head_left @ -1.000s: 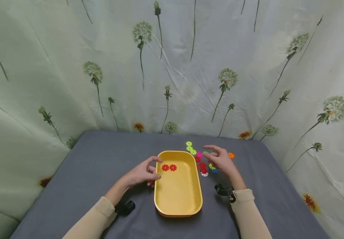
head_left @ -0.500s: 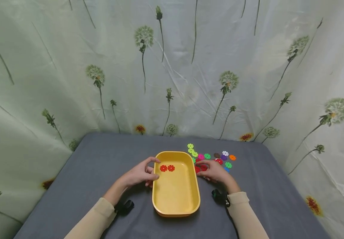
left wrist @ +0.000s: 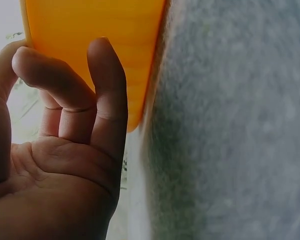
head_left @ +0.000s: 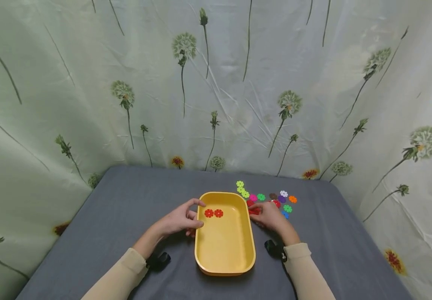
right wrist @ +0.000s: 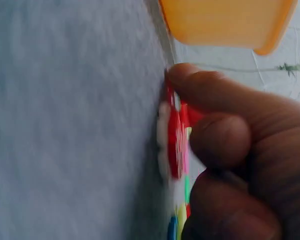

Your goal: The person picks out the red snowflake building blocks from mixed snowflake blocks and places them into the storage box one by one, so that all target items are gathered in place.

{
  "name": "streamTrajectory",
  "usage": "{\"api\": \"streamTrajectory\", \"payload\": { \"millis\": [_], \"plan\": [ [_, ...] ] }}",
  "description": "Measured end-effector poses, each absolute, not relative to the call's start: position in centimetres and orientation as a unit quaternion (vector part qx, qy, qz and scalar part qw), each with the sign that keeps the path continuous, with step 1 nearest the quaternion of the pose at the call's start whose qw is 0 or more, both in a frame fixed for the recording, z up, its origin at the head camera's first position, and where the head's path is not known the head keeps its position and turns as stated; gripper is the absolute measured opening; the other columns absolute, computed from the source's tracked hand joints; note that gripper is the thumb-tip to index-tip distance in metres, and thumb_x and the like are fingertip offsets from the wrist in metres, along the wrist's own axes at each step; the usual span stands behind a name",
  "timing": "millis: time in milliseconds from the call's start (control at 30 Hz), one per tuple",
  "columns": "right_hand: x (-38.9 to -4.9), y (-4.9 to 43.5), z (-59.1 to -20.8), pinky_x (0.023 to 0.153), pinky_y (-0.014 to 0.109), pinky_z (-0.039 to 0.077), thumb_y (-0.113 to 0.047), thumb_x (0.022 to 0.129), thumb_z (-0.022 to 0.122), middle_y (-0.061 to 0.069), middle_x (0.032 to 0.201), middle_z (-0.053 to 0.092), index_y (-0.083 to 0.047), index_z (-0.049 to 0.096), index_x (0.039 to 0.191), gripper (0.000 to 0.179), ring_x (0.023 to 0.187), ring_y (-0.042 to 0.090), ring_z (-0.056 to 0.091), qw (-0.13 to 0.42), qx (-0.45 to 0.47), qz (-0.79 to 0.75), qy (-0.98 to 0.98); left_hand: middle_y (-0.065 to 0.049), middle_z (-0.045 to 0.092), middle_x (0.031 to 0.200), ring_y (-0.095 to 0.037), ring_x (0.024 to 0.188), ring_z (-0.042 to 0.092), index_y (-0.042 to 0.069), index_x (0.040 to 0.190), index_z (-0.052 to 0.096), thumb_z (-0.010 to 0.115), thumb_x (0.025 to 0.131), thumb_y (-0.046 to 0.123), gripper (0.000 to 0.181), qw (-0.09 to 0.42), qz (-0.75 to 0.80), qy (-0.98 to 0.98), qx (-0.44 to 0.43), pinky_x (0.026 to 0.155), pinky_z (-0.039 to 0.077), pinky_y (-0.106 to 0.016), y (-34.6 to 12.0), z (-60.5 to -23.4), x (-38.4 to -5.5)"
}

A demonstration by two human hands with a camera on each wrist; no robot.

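A yellow rectangular tray (head_left: 225, 248) stands in front of me, with two red flower-shaped discs (head_left: 219, 213) side by side near its far left corner. My left hand (head_left: 178, 218) holds its left side, fingertips over the rim; in the left wrist view other fingers (left wrist: 107, 80) lie along the outer wall. To the right of the tray, my right hand (head_left: 274, 216) reaches low over red flower discs (head_left: 254, 211). In the right wrist view a fingertip is right at a red disc (right wrist: 175, 142) lying on a white disc (right wrist: 162, 140). I cannot tell if one is pinched.
Beyond the right hand lie more flower discs: yellow-green ones (head_left: 240, 189), a pink one (head_left: 253, 197), green ones (head_left: 287, 208), an orange one (head_left: 292, 199), a blue one (head_left: 285, 215). Grey cloth (head_left: 152, 187) covers the table. A dandelion-print curtain (head_left: 231, 104) hangs behind.
My right hand has come down and toward me from above the far discs to the red ones beside the tray. The left hand keeps its hold, and the two discs inside stay put.
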State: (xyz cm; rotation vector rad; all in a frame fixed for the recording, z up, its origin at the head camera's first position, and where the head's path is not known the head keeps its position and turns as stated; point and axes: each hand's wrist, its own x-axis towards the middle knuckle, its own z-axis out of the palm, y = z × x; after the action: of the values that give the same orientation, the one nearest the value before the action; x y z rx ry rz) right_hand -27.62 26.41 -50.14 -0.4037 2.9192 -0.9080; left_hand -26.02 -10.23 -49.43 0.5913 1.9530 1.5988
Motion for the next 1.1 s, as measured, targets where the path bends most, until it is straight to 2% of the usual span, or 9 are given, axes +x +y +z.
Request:
{"api": "streamTrajectory", "payload": {
  "millis": [167, 500, 733, 833, 967, 1100],
  "plan": [
    [-27.4, 27.1, -49.2, 0.047, 0.023, 0.041, -0.026, 0.091, 0.084, -0.003, 0.056, 0.056, -0.004, 0.079, 0.112, 0.031, 0.044, 0.01, 0.049, -0.005, -0.105, -0.31, 0.945, 0.002, 0.063, 0.069, -0.014, 0.056, 0.06, 0.006, 0.151, 0.034, 0.073, 0.098, 0.013, 0.066, 0.275, 0.593, 0.724, 0.219, 0.063, 0.057, -0.028, -9.9, -49.4, -25.8],
    [-25.9, 25.9, -44.6, 0.046, 0.026, 0.033, -0.03, 0.093, 0.083, -0.002, 0.053, 0.049, -0.005, 0.075, 0.12, 0.038, 0.045, 0.014, 0.039, -0.018, -0.073, -0.347, 0.935, 0.0, 0.065, 0.071, -0.015, 0.056, 0.06, 0.005, 0.151, 0.034, 0.075, 0.097, 0.013, 0.068, 0.269, 0.603, 0.722, 0.205, 0.062, 0.056, -0.029, -9.2, -49.4, -25.7],
    [-25.4, 23.3, -43.0, 0.046, 0.023, 0.033, -0.025, 0.093, 0.083, -0.002, 0.051, 0.046, -0.003, 0.075, 0.12, 0.036, 0.044, 0.011, 0.036, -0.018, -0.102, -0.364, 0.925, 0.0, 0.061, 0.068, -0.016, 0.055, 0.059, 0.004, 0.147, 0.036, 0.075, 0.097, 0.01, 0.064, 0.27, 0.607, 0.72, 0.199, 0.063, 0.058, -0.031, -8.6, -49.4, -25.4],
    [-25.5, 22.4, -42.6, 0.047, 0.023, 0.038, -0.024, 0.094, 0.082, 0.003, 0.054, 0.054, -0.004, 0.075, 0.12, 0.034, 0.045, 0.011, 0.041, -0.02, -0.113, -0.366, 0.923, 0.0, 0.061, 0.068, -0.015, 0.054, 0.059, 0.004, 0.148, 0.036, 0.075, 0.096, 0.01, 0.065, 0.27, 0.608, 0.719, 0.198, 0.063, 0.059, -0.031, -8.3, -49.5, -25.5],
    [-25.6, 21.4, -42.0, 0.046, 0.024, 0.04, -0.025, 0.094, 0.082, 0.005, 0.056, 0.057, -0.009, 0.076, 0.12, 0.031, 0.045, 0.013, 0.045, -0.019, -0.132, -0.371, 0.919, 0.0, 0.061, 0.067, -0.016, 0.054, 0.059, 0.005, 0.147, 0.036, 0.075, 0.096, 0.011, 0.065, 0.27, 0.611, 0.717, 0.197, 0.063, 0.059, -0.031, -8.0, -49.5, -25.7],
    [-25.7, 20.2, -41.5, 0.044, 0.024, 0.034, -0.026, 0.094, 0.082, -0.001, 0.052, 0.05, -0.011, 0.077, 0.119, 0.029, 0.042, 0.015, 0.043, -0.02, -0.162, -0.373, 0.914, 0.0, 0.062, 0.068, -0.016, 0.054, 0.06, 0.007, 0.147, 0.037, 0.076, 0.096, 0.012, 0.064, 0.273, 0.609, 0.718, 0.197, 0.063, 0.059, -0.031, -7.8, -49.5, -25.8]
  ]
}}
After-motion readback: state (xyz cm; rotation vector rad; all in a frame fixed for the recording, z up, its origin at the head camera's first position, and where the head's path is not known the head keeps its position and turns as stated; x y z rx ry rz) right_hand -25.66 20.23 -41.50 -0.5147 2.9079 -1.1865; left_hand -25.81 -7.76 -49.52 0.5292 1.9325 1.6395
